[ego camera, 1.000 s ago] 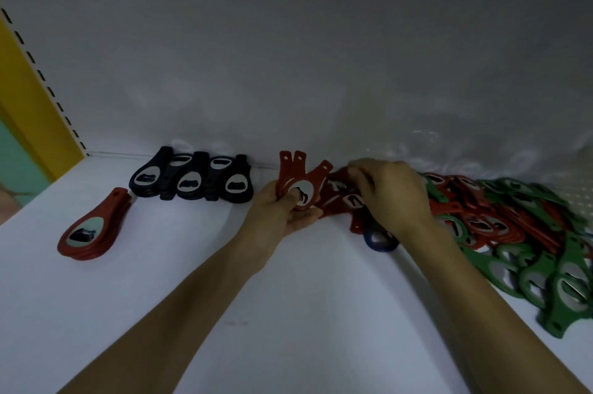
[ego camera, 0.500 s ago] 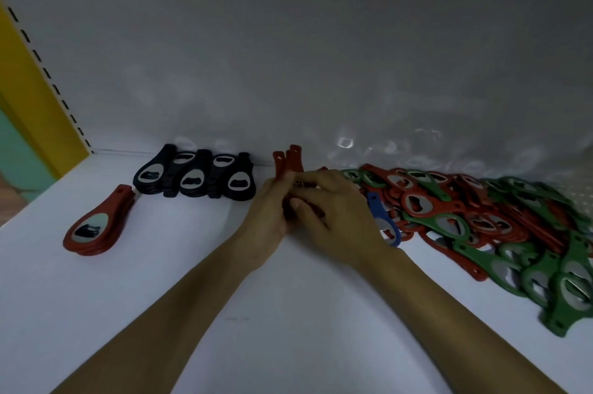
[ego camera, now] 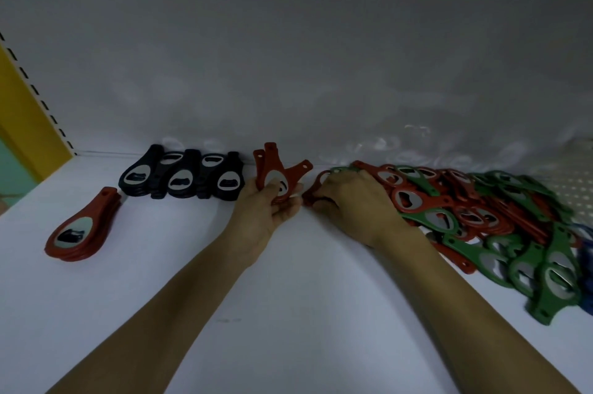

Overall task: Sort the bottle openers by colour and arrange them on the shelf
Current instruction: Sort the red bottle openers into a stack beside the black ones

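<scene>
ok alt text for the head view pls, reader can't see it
A person's left hand holds a fan of red bottle openers at a white shelf while the right hand reaches into a mixed red and green pile. Black openers line the back wall; a red stack lies left.

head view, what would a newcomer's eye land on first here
The big jumbled pile of red and green openers at the right stands out first. Next, in the middle, the left hand grips a fan of red openers, with the right hand on the pile's left edge. At the left lie a black row and a red stack.
</scene>
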Demonstrator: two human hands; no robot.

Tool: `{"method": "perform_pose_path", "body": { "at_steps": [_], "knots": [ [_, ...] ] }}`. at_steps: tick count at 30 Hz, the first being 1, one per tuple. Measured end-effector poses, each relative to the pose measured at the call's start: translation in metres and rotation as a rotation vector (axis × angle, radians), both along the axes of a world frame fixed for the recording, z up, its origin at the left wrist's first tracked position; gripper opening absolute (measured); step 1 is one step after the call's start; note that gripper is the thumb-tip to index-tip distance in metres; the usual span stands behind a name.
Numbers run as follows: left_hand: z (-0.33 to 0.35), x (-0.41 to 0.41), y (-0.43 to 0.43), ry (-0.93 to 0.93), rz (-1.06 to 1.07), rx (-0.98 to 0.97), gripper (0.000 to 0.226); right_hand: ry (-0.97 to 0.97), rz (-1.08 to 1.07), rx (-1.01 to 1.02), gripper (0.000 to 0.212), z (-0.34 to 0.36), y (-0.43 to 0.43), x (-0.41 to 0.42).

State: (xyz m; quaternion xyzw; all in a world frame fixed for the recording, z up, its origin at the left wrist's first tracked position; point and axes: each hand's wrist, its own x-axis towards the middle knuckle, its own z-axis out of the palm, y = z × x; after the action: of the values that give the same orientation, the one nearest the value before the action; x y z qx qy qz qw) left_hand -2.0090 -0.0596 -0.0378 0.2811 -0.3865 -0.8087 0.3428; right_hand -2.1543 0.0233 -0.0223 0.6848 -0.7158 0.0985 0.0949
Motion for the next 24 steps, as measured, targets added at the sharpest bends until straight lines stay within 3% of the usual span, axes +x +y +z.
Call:
{"method": "perform_pose_path", "body": {
  "at_steps": [2, 3, 5, 7, 8, 10, 13, 15, 17, 19, 21, 23, 24],
  "knots": [
    [-0.001, 0.000, 0.000, -0.020, -0.010, -0.026, 0.025, 0.026, -0.066, -0.183, 0.023, -0.001, -0.002, 0.002],
    [-0.001, 0.000, 0.000, -0.027, -0.014, -0.038, 0.025, -0.102, -0.096, -0.324, 0.021, 0.001, -0.002, 0.002],
    [-0.002, -0.001, 0.001, -0.051, -0.021, -0.070, 0.025, -0.579, -0.158, -0.550, 0.017, 0.005, -0.002, 0.004],
    [-0.003, -0.003, 0.002, -0.096, -0.023, -0.123, 0.024, -1.109, -0.176, -0.513, 0.014, 0.010, -0.004, 0.010],
    [-0.004, -0.003, 0.003, -0.118, -0.025, -0.149, 0.022, -1.303, -0.163, -0.450, 0.012, 0.010, -0.005, 0.013],
    [-0.004, -0.003, 0.004, -0.122, -0.041, -0.164, 0.016, -1.491, -0.134, -0.379, 0.010, 0.010, -0.004, 0.017],
    [-0.001, 0.000, 0.004, -0.086, -0.102, -0.160, 0.018, -1.583, -0.112, -0.397, 0.010, 0.011, -0.004, 0.016],
    [-0.001, 0.001, 0.007, -0.134, -0.125, -0.275, 0.014, -1.549, -0.088, -0.420, 0.007, 0.010, -0.003, 0.019],
    [-0.003, 0.001, 0.010, -0.166, -0.115, -0.395, 0.015, -1.387, -0.133, -0.483, 0.004, 0.007, -0.005, 0.023],
    [-0.003, 0.000, 0.012, -0.137, -0.079, -0.442, 0.021, -1.231, -0.270, -0.574, 0.017, 0.004, -0.008, 0.027],
    [-0.004, 0.000, 0.011, -0.085, -0.051, -0.487, 0.025, -1.317, -0.351, -0.588, 0.030, 0.004, -0.009, 0.033],
    [-0.006, -0.002, 0.010, -0.078, -0.056, -0.598, 0.031, -1.509, -0.258, -0.395, 0.051, 0.003, -0.009, 0.041],
    [-0.009, -0.002, 0.010, -0.103, -0.065, -0.670, 0.035, -1.531, -0.204, -0.285, 0.051, 0.001, -0.010, 0.044]
  ]
}}
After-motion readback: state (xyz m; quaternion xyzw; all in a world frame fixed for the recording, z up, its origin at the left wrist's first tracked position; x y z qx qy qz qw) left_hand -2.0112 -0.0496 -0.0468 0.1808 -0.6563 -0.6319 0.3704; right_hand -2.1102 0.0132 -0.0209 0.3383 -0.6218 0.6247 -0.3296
